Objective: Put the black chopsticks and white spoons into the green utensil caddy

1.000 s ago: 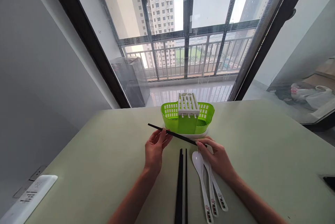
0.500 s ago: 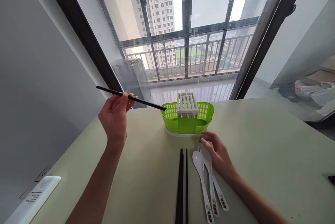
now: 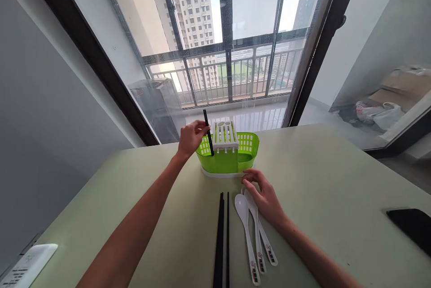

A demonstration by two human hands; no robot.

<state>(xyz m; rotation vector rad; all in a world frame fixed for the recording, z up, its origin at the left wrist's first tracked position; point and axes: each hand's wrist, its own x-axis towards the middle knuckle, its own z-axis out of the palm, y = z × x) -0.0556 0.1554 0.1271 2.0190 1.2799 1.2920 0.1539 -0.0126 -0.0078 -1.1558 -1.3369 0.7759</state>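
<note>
Between the thumb and fingers of my left hand (image 3: 193, 136) are black chopsticks (image 3: 209, 137), apparently two held together, nearly upright. Their lower ends are at the left compartment of a green utensil basket (image 3: 226, 162); whether they touch its floor is hidden. A white slotted rack (image 3: 226, 136) spans the basket's middle. My right hand (image 3: 264, 193) rests on the table by the basket's front right, fingers loosely bent and apart, thumb near the spoon heads. Several white spoons (image 3: 247, 220) lie beside it. More black chopsticks (image 3: 219, 238) lie left of the spoons.
The pale green table (image 3: 161, 234) carries a white power strip (image 3: 33, 263) at the left edge and a dark flat object (image 3: 409, 227) at the right. Behind the table stands a glass window wall with a dark frame (image 3: 316, 50).
My left hand has moved right to the basket, turning the chopsticks from nearly level to nearly upright. My right hand stays beside the spoons. The view has shifted to the right.
</note>
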